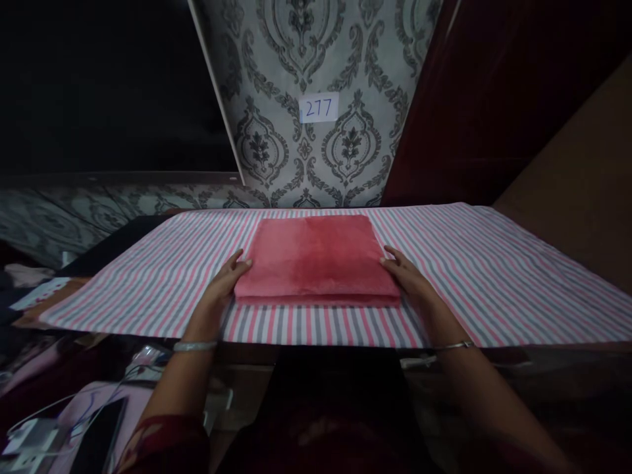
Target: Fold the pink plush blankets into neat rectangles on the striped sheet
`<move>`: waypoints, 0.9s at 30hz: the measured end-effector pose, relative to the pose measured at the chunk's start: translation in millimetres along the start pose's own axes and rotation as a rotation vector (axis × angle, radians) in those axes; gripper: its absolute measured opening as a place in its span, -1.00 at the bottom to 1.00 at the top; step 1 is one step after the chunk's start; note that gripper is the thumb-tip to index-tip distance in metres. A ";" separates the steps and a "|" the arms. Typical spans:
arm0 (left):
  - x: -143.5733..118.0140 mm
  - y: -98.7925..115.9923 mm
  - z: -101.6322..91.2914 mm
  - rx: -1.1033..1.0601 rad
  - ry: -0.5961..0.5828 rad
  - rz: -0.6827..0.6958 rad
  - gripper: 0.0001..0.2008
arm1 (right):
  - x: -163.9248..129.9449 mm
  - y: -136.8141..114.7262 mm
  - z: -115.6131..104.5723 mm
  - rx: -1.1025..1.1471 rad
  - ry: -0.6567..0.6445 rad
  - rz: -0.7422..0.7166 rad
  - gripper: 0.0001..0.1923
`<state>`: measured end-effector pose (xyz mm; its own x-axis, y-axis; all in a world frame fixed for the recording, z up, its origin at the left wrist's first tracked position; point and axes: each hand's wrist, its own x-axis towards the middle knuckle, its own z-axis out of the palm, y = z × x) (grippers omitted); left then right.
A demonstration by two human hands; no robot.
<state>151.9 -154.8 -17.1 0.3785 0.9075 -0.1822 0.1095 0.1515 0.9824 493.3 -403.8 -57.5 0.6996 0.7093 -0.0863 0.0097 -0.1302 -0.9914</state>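
Note:
A pinkish-red folded cloth (316, 257), plush like a towel, lies squared up on a striped cloth (148, 276) that covers the table. Its front edge shows stacked layers, and the right half of its top looks darker. My left hand (226, 278) grips its left side, thumb at the edge and index finger pointing away from me. On the opposite side, my right hand (407, 273) holds the right edge in much the same way. The lower fingers of both hands are mostly hidden.
Behind the table, patterned wallpaper (355, 145) carries a paper label (318, 107) reading 277. A dark screen (108, 85) hangs at upper left; a dark red panel (474, 99) stands right. At lower left lie a phone (101, 434), a white power strip (34, 441) and cables.

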 end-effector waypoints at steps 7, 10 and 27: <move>-18.8 -19.9 -0.2 0.157 0.030 0.107 -0.13 | -24.1 10.8 -2.7 -0.143 -0.038 -0.053 -0.10; -22.9 -17.9 2.3 0.240 0.030 0.111 -0.12 | -25.0 15.3 -4.2 -0.163 -0.038 -0.081 -0.08; -6.8 25.8 75.7 1.308 0.009 0.602 -0.34 | 7.8 -76.3 159.1 -1.072 -0.224 -0.583 -0.37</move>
<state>221.8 -186.8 6.3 0.6646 0.7062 0.2443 0.6892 -0.7056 0.1647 384.3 -278.0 1.9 0.2585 0.9404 0.2211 0.9310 -0.1816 -0.3166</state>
